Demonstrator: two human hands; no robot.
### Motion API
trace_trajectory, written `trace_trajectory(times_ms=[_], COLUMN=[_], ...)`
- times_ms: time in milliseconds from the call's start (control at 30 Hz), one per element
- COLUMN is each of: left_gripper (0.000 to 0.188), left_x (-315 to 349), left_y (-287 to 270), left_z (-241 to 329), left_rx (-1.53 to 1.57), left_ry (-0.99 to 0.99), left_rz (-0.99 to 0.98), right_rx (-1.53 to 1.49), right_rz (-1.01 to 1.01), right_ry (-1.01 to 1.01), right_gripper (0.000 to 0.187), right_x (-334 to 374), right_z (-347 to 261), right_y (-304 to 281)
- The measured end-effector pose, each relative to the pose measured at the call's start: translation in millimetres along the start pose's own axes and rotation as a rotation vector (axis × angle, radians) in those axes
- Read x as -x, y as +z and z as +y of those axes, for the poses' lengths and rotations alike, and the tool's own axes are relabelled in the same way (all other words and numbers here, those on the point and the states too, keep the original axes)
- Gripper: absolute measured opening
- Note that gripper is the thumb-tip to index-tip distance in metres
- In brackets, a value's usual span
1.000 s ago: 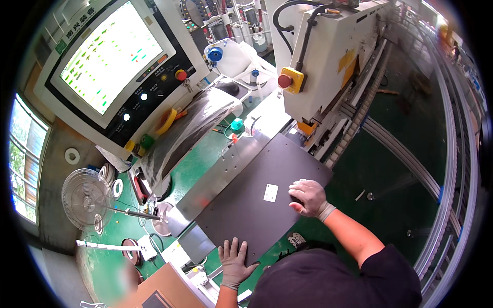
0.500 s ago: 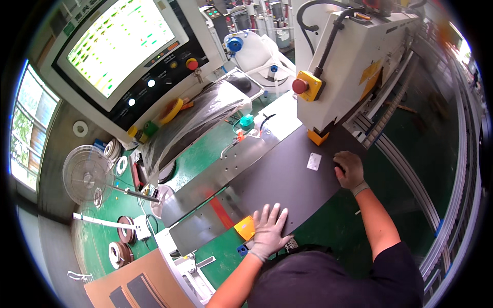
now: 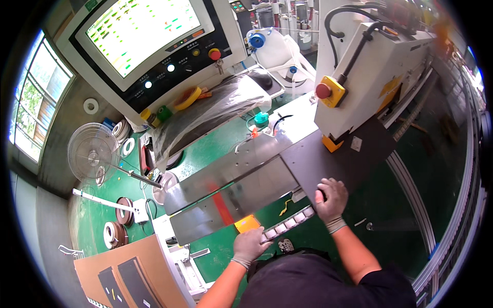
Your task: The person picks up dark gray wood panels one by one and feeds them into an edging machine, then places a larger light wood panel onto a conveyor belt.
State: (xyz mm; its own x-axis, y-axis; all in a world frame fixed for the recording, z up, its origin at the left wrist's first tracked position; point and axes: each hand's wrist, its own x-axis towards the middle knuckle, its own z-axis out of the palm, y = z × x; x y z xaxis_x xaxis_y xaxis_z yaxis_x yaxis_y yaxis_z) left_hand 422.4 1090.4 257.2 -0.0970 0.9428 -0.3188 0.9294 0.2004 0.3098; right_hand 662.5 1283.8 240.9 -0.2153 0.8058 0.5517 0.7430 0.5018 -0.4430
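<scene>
One dark grey panel (image 3: 331, 167): flat at the right end of the metal bed (image 3: 259, 189), partly beneath the off-white machine head (image 3: 359, 87), with a white sticker (image 3: 356, 143) on its upper face.
Right hand (image 3: 330, 199): at the panel's near edge, in a grey glove, fingers together and thumb toward the left; whether they grip or merely rest, I cannot tell.
Left hand (image 3: 250, 245): gloved too, fingers bent, at the left end of the roller strip (image 3: 288, 224) (white rollers in a slanting row); I cannot tell if it pinches the strip.
Orange-yellow block (image 3: 248, 224): just beside the left hand, at the near edge of the metal bed.
Emergency-stop button (image 3: 323, 91): red, on a yellow box on the machine head.
Control console (image 3: 200, 59): upper left, its lit screen (image 3: 141, 33) facing the person, a yellow tape roll (image 3: 188, 98) below it.
Pedestal fan (image 3: 93, 151): left, its pole slanting toward the metal bed.
Brown board (image 3: 149, 246): lower left, with dark grey strips (image 3: 137, 281) on it.
Coiled edge banding (image 3: 115, 234): brown and white, on the green floor above the brown board.
White jerrycan (image 3: 277, 51): beyond the console, blue-capped.
</scene>
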Motion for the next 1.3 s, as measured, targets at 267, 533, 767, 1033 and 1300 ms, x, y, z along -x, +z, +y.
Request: trace_trajectory(times_ms=[267,533,767,1033,1300], left_gripper=[0.052,0.057,0.048,0.042,0.067], left_x=[0,1,133,447,567], left_y=[3,13,59,156,230], left_z=[-1,-20,-134,-288,-301], left_rx=[-0.031,0.104,0.371,0.151,0.886], left_ry=[0.051,0.176,-0.173,-1.680,-2.387], left_rz=[0.034,0.198,0.365,1.237,1.340], right_rx=[0.000,0.038,0.099,0.050,0.125], right_rz=[0.055,-0.073,-0.398,-0.546,-0.595], right_ry=[-0.147,-0.008,-0.217,-0.347,-0.253], right_gripper=[0.018,0.017,0.043,0.051,0.052], right_x=[-37,-40,71,95,79], right_z=[79,46,-124,-158,-138], right_y=[-15,14,70,82,92])
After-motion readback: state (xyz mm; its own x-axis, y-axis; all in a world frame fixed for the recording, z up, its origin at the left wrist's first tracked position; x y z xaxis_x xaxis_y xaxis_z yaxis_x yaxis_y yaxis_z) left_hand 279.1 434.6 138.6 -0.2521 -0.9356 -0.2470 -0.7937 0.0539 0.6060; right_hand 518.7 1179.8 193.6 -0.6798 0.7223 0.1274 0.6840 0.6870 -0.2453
